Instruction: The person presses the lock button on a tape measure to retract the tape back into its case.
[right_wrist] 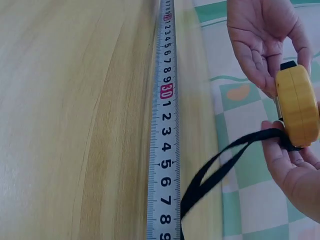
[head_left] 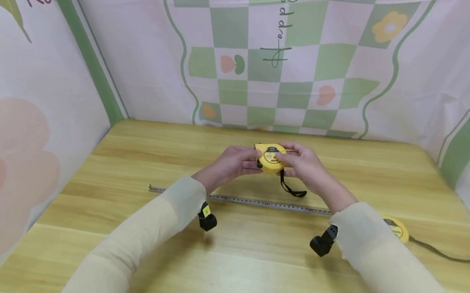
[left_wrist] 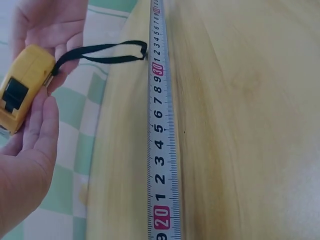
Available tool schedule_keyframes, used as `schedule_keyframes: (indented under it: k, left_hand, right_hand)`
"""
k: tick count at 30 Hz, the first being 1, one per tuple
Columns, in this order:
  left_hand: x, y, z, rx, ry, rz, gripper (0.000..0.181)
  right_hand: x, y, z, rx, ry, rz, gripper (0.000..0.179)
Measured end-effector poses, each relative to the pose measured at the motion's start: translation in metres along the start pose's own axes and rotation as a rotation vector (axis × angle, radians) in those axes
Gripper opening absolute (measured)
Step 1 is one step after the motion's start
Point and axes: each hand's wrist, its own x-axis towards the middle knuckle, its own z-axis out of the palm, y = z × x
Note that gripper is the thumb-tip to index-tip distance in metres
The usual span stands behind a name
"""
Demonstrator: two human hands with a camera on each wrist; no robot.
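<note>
Held up over the far part of the table, a yellow tape measure [head_left: 270, 157] with a black wrist strap [head_left: 291, 186] is between both hands. My left hand [head_left: 239, 162] pinches its left side, and my right hand [head_left: 305, 167] grips its right side with the thumb on the front. In the left wrist view, the case [left_wrist: 25, 90] shows a black button. Below the hands lies the extended blade [head_left: 272, 205] of a second yellow tape measure [head_left: 396, 228], whose case is partly hidden by the right sleeve.
A dark strap [head_left: 450, 253] trails rightward from the second tape measure. The wooden table [head_left: 240, 282] meets a patterned curtain [head_left: 266, 69] at the back and more fabric at the sides. Black wrist cameras [head_left: 207, 218] hang below both sleeves.
</note>
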Motion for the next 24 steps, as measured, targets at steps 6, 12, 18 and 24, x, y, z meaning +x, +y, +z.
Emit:
schedule_keyframes:
  k: [6, 12, 18, 24]
  left_hand:
    - [0.008, -0.004, -0.003, -0.027, 0.04, -0.02, 0.037]
    - [0.017, -0.008, -0.006, -0.03, 0.063, -0.035, 0.036]
    - [0.022, -0.008, -0.005, -0.015, 0.072, -0.028, 0.036]
    - [0.032, -0.011, -0.008, 0.015, 0.086, -0.022, 0.036]
  right_hand:
    - [0.006, 0.004, -0.002, 0.018, 0.011, 0.02, 0.056]
    - [0.013, 0.007, -0.004, 0.039, 0.033, 0.043, 0.053]
    - [0.021, 0.009, -0.004, 0.057, 0.067, 0.078, 0.054]
    - [0.029, 0.008, -0.003, 0.036, 0.104, 0.104, 0.054]
